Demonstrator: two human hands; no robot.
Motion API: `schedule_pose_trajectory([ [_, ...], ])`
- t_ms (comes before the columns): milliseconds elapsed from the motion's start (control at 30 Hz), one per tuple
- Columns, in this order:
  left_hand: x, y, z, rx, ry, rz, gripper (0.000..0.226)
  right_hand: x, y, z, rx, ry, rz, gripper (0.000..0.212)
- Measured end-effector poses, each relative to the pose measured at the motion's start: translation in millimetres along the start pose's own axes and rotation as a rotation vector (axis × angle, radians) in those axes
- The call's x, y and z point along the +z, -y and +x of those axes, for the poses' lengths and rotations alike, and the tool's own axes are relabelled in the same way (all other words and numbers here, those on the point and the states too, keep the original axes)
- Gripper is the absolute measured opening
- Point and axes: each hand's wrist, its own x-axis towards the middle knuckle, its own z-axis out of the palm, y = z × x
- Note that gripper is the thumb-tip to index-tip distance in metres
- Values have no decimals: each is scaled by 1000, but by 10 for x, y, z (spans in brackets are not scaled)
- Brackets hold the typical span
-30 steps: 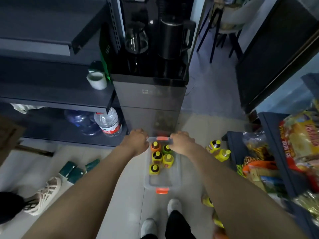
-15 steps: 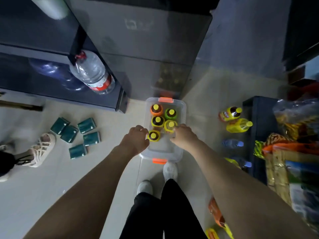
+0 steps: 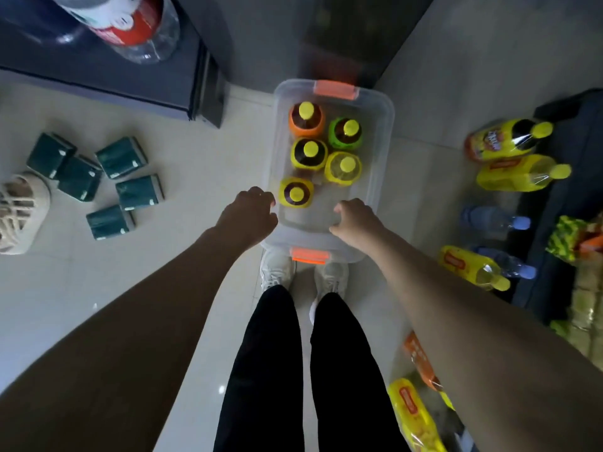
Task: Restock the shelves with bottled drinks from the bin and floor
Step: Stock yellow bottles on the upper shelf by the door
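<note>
the clear plastic bin (image 3: 380, 141) sits on the floor (image 3: 195, 177) at the centre of the frame, just ahead of the person's shoes. five yellow-capped bottles (image 3: 310, 153) stand upright in it, crowded toward its far end. the left hand (image 3: 251, 213) is curled onto the bin's left rim, beside the nearest bottle. the right hand (image 3: 355, 220) is curled over the right rim with its thumb inside the wall. both look clamped on the rim near the bin's near end. loose bottles (image 3: 518, 172) lie on their sides on the floor at the right of the frame.

the bottles look full, so the bin is probably heavy and weighted toward its far end. its thin wall may flex. a hold at the middle of each long side, under the rim, should balance it better. if the bin tilts, the upright bottles could slide or topple. taken singly, the bottles' glossy wrap is probably slick, so grip around the body.
</note>
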Motion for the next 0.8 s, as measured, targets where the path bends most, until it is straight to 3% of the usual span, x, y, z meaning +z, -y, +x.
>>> schedule_pose_trajectory([
  [300,544,433,628,-75,0,-26,34,613,38,787,-51,-49,19,45],
  [567,724,564,875,100,-102,-47,36,814,227,1179,-123,-198,120,56],
  [800,792,572,836,100,-38,-58,36,886,332,1294,-107,-278,89,54],
])
